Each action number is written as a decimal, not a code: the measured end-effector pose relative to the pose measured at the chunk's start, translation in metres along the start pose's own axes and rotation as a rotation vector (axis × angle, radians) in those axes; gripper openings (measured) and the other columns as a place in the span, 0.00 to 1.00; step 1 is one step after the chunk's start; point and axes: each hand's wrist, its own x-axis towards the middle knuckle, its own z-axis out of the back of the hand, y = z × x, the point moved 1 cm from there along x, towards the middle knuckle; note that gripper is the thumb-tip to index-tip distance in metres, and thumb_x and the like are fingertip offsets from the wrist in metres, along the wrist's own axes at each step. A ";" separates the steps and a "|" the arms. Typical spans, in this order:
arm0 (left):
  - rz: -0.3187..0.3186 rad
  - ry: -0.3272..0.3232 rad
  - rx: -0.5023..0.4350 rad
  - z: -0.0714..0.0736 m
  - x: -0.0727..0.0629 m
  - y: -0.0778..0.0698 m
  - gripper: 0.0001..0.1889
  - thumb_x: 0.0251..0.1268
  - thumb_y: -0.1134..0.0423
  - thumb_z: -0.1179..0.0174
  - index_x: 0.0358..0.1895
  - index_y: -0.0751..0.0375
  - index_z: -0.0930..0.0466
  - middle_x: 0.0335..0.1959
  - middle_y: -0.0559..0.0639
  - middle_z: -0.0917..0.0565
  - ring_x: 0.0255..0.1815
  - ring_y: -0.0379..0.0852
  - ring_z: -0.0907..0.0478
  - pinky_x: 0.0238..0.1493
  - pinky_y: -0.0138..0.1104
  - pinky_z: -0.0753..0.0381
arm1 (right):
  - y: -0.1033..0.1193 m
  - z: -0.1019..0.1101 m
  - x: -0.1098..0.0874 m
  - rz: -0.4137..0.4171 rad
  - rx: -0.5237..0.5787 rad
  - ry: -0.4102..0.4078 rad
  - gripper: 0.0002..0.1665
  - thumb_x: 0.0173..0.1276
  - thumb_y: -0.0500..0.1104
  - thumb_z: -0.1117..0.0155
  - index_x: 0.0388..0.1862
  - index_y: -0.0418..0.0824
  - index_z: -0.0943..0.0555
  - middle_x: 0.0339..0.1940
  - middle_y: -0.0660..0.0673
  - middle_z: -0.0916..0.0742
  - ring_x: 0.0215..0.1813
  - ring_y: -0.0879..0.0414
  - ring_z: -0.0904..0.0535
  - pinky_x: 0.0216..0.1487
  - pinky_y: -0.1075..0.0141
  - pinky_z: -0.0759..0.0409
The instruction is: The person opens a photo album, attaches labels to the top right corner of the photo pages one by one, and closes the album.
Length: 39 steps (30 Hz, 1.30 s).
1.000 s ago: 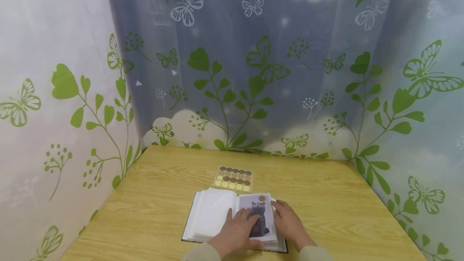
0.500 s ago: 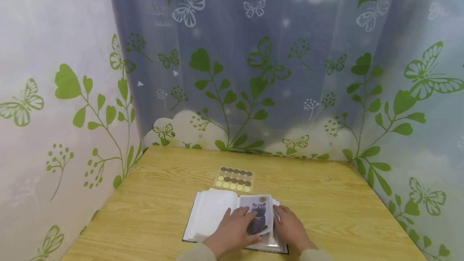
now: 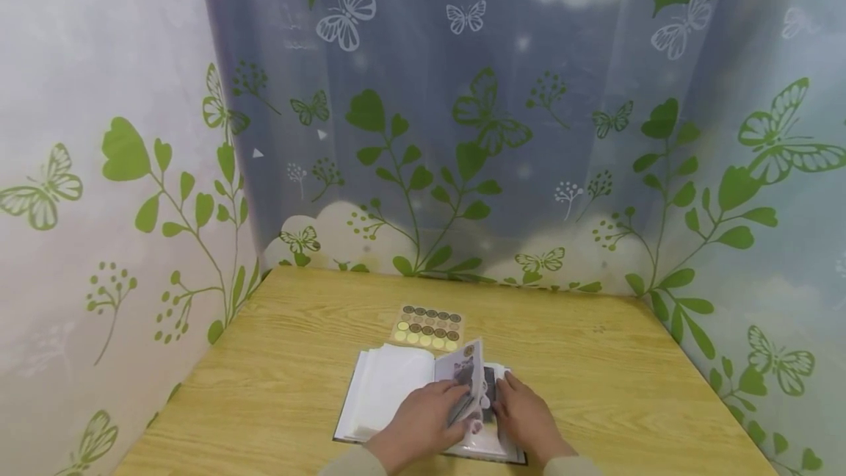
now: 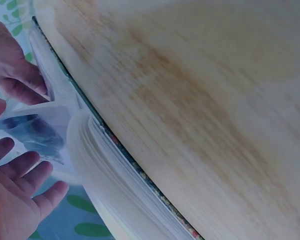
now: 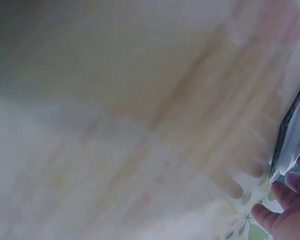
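Observation:
An open photo album (image 3: 390, 388) with clear sleeves and a dark patterned cover edge lies on the table. One page (image 3: 459, 372), with a grey cat picture and a round brown sticker, stands tilted up near the spine. My left hand (image 3: 419, 417) touches that page, its fingers spread against the picture side in the left wrist view. My right hand (image 3: 529, 413) rests at the album's right edge, its fingertips on the pages beneath. Under the raised page another picture (image 3: 490, 391) with dark and white parts shows partly. The left pages are blank white.
Behind the album lies a sheet of round stickers (image 3: 429, 326) in dark brown, tan and pale yellow. The wood-grain table (image 3: 317, 307) is bordered by curtains (image 3: 410, 167) with green leaves and butterflies.
The cat page has lifted off the right side and swung leftward, uncovering the picture beneath. My left hand goes with it. My right hand stays by the right edge.

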 end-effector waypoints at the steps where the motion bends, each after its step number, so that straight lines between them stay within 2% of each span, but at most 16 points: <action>1: 0.002 0.001 -0.014 0.000 -0.001 0.000 0.26 0.64 0.50 0.37 0.64 0.57 0.23 0.58 0.50 0.19 0.58 0.47 0.22 0.55 0.38 0.21 | 0.000 0.000 0.000 0.003 -0.005 0.003 0.25 0.68 0.41 0.36 0.60 0.26 0.23 0.64 0.26 0.24 0.64 0.32 0.26 0.63 0.43 0.29; 5: 0.031 0.013 -0.070 0.004 -0.005 0.002 0.27 0.63 0.54 0.37 0.65 0.57 0.25 0.59 0.50 0.20 0.59 0.47 0.22 0.56 0.38 0.21 | 0.003 0.001 0.000 0.069 -0.019 -0.029 0.25 0.66 0.38 0.35 0.59 0.25 0.23 0.63 0.28 0.22 0.64 0.34 0.26 0.65 0.44 0.29; 9: 0.076 0.014 -0.164 0.010 -0.011 0.006 0.28 0.62 0.55 0.36 0.66 0.57 0.26 0.60 0.50 0.20 0.60 0.46 0.23 0.58 0.39 0.22 | 0.008 0.001 0.001 0.112 -0.013 0.005 0.26 0.67 0.38 0.35 0.60 0.26 0.23 0.63 0.30 0.22 0.64 0.36 0.25 0.65 0.45 0.29; 12: 0.116 0.000 -0.245 0.012 -0.015 0.011 0.29 0.63 0.56 0.36 0.67 0.59 0.27 0.61 0.52 0.20 0.60 0.50 0.23 0.59 0.42 0.23 | 0.009 -0.002 0.001 0.090 0.002 0.070 0.27 0.70 0.42 0.37 0.62 0.26 0.25 0.65 0.31 0.23 0.66 0.37 0.27 0.66 0.45 0.30; 16: 0.177 -0.031 -0.379 0.018 -0.020 0.018 0.32 0.63 0.57 0.37 0.70 0.63 0.31 0.60 0.55 0.20 0.59 0.54 0.22 0.60 0.46 0.23 | 0.007 -0.006 0.001 0.077 0.015 0.096 0.29 0.71 0.45 0.39 0.64 0.26 0.26 0.67 0.31 0.25 0.68 0.37 0.29 0.68 0.46 0.32; 19: 0.218 -0.057 -0.502 0.024 -0.025 0.023 0.33 0.64 0.60 0.39 0.72 0.66 0.35 0.57 0.58 0.19 0.53 0.53 0.19 0.55 0.46 0.20 | 0.008 -0.006 0.000 0.077 0.020 0.107 0.30 0.72 0.45 0.40 0.64 0.26 0.27 0.68 0.31 0.25 0.68 0.36 0.30 0.68 0.46 0.33; 23: 0.251 -0.100 -0.631 0.030 -0.032 0.032 0.32 0.64 0.65 0.40 0.71 0.69 0.35 0.51 0.61 0.17 0.44 0.50 0.17 0.43 0.38 0.16 | 0.008 -0.004 0.000 0.079 0.035 0.122 0.30 0.72 0.45 0.40 0.65 0.25 0.27 0.68 0.30 0.26 0.69 0.35 0.30 0.68 0.44 0.33; 25: 0.274 -0.122 -0.658 0.032 -0.036 0.038 0.31 0.63 0.66 0.40 0.69 0.70 0.33 0.48 0.59 0.16 0.41 0.49 0.17 0.39 0.35 0.16 | 0.008 -0.004 0.001 0.079 0.039 0.128 0.30 0.72 0.44 0.40 0.65 0.25 0.28 0.68 0.30 0.26 0.69 0.35 0.31 0.68 0.44 0.34; 29: 0.326 -0.157 -0.630 0.036 -0.043 0.049 0.29 0.60 0.66 0.38 0.65 0.74 0.29 0.41 0.55 0.16 0.38 0.46 0.18 0.37 0.33 0.18 | 0.009 -0.003 0.001 0.075 0.033 0.144 0.30 0.73 0.45 0.40 0.65 0.25 0.28 0.68 0.30 0.27 0.69 0.35 0.32 0.69 0.44 0.34; 34: 0.372 -0.164 -0.626 0.038 -0.049 0.058 0.30 0.58 0.64 0.35 0.62 0.78 0.28 0.34 0.50 0.17 0.33 0.41 0.22 0.34 0.31 0.20 | 0.010 -0.003 0.002 0.070 0.036 0.151 0.30 0.72 0.44 0.40 0.65 0.24 0.28 0.69 0.29 0.27 0.69 0.35 0.32 0.69 0.45 0.34; 39: 0.413 -0.143 -0.735 0.039 -0.053 0.064 0.31 0.57 0.67 0.35 0.63 0.81 0.31 0.29 0.48 0.21 0.26 0.40 0.24 0.26 0.32 0.20 | 0.012 -0.001 0.002 0.049 0.045 0.167 0.31 0.73 0.45 0.40 0.66 0.25 0.28 0.69 0.29 0.28 0.70 0.35 0.32 0.69 0.44 0.35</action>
